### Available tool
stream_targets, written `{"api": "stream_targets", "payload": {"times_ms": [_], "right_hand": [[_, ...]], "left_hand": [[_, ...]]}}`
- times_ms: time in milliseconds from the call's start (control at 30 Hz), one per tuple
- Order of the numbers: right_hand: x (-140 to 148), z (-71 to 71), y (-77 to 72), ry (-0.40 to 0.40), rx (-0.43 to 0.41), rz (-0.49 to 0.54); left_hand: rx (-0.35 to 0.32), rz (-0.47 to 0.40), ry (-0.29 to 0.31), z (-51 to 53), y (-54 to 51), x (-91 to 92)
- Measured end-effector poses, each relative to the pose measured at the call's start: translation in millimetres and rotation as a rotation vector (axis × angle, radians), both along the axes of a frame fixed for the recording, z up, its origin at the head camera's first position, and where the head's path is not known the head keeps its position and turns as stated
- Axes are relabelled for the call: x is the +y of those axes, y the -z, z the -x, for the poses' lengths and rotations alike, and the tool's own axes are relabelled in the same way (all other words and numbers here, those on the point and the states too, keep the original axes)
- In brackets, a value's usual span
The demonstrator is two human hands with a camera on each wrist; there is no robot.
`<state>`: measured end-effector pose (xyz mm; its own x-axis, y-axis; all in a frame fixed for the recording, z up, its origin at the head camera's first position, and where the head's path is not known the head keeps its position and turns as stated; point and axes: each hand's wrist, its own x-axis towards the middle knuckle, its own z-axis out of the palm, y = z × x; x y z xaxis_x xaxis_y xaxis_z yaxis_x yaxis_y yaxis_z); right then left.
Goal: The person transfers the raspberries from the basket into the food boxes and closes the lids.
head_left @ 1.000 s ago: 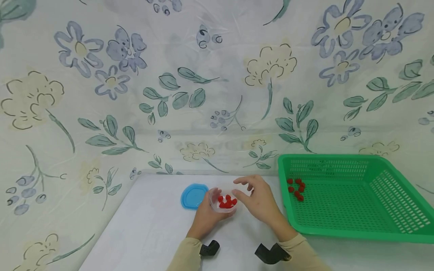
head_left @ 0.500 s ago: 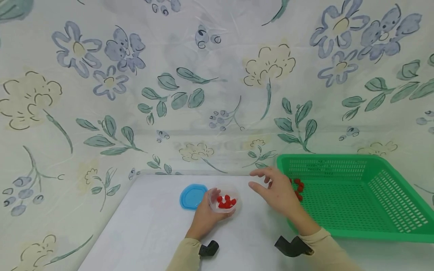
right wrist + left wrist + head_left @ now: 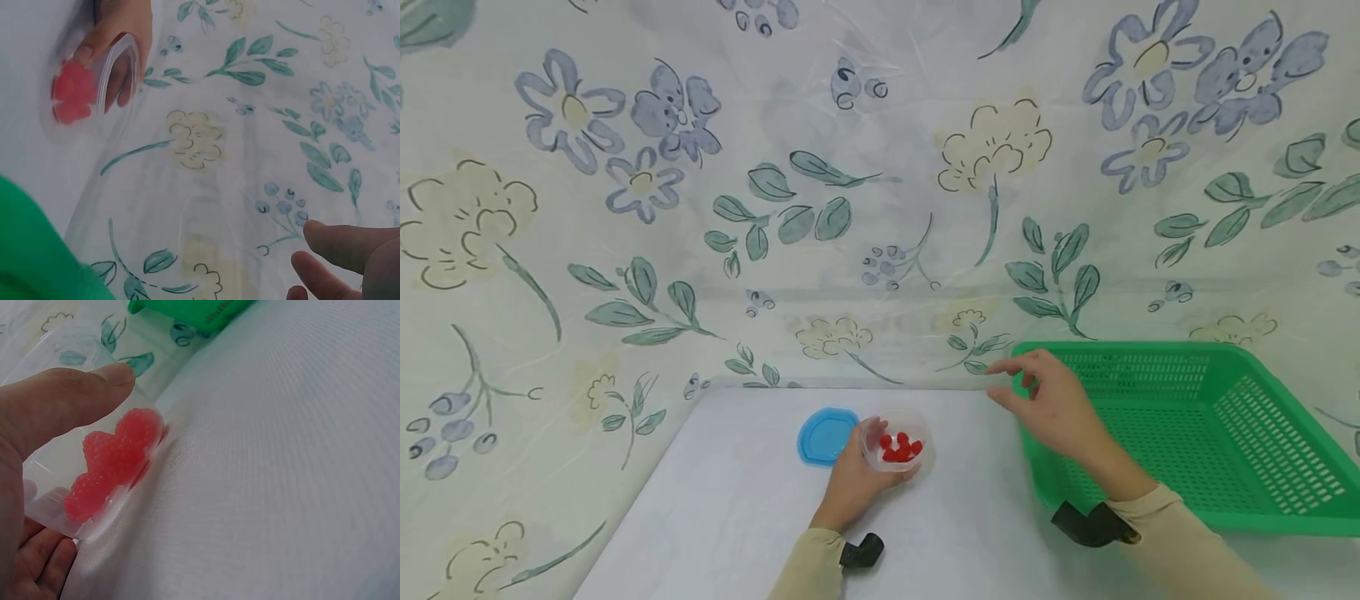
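Observation:
My left hand (image 3: 848, 487) grips a clear plastic tub (image 3: 916, 423) standing on the white table, thumb curved round its wall in the left wrist view. Several red raspberries (image 3: 112, 459) lie in the bottom of the tub. At its left, a blue lid (image 3: 826, 438) rests flat. My right hand (image 3: 1054, 408) hovers by the left rim of a green basket (image 3: 1221, 522), fingers loosely bent with nothing visible between them. That hand hides the left part of the basket's inside. In the right wrist view, its fingers (image 3: 334, 247) are spread apart.
A white tabletop (image 3: 730, 492) lies under the tub and lid. Behind it hangs a flowered cloth (image 3: 880, 333). The basket's high slatted walls stand along the right side.
My right hand has moved from beside the tub rightward to the basket's left rim. It now covers the raspberries seen there earlier. The left hand and tub stay put.

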<state>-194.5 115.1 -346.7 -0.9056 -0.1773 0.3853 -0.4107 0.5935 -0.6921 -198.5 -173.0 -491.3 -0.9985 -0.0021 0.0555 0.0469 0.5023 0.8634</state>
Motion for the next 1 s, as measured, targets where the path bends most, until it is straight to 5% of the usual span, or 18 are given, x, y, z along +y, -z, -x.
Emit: {"api": "stream_targets", "payload": {"times_ms": [300, 667, 1000], "right_hand": [[29.5, 11.4, -2.5, -0.011, 0.018, -0.078], [71.7, 36.3, 7.8, -0.015, -0.128, -0.104], [97.2, 52.6, 21.3, -0.056, -0.132, -0.18]], "left_hand": [[0.006, -0.009, 0.008, -0.8, -0.1, -0.8], [0.013, -0.005, 0.012, -1.0, 0.9, -1.8], [0.005, -0.009, 0.007, -2.1, -1.2, -0.6]]}}
